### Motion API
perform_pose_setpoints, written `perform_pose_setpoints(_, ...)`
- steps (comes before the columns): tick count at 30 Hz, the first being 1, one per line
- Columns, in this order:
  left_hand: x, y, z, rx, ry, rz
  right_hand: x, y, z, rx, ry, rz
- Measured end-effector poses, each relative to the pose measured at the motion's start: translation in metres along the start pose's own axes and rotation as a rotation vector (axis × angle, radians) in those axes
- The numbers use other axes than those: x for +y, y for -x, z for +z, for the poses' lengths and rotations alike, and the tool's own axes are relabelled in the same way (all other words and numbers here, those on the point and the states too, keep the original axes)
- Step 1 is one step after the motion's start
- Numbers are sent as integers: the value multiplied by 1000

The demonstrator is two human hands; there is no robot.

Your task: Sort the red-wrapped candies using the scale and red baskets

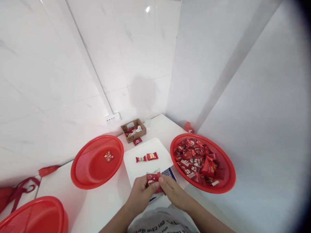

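Observation:
Between my left hand (143,193) and my right hand (172,190) is a small red wrapped packet (152,177) with white print. Both hands have their fingers closed on it, thumbs on top, close to my body. Beneath and beyond them is a white tray-like plate (136,171) with a blue panel of keys (171,172) at its near side, partly hidden by my hands. On the plate lie a small red-and-white wrapped sweet (141,159) and a larger red one (152,156), side by side.
At right, a red basket (229,168) holds many red wrapped sweets. A red basket (97,184) at left holds one patterned packet (108,157). Another red basket (62,210) stands nearer left. A cardboard box (138,134) of packets is by the wall, a red packet (137,141) before it.

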State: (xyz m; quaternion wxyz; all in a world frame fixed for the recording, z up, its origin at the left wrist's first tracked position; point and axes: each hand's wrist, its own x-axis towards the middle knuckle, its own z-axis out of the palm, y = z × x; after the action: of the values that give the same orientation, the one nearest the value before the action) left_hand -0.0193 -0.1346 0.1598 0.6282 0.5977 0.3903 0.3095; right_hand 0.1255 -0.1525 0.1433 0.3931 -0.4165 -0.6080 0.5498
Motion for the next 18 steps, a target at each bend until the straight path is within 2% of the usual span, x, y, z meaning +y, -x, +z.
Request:
perform_pose_setpoints(5,-6,-2,-1,47,-91,-34,7,-3,1,-9,-85,44)
perform_pose_setpoints(10,-6,-3,-6,26,-88,-70,13,-4,2,33,25,72)
perform_pose_setpoints(15,-9,-7,-13,57,-154,-77,13,-4,4,41,86,74)
perform_pose_setpoints(18,-10,-7,-16,2,-101,-63,12,-4,6,68,116,52)
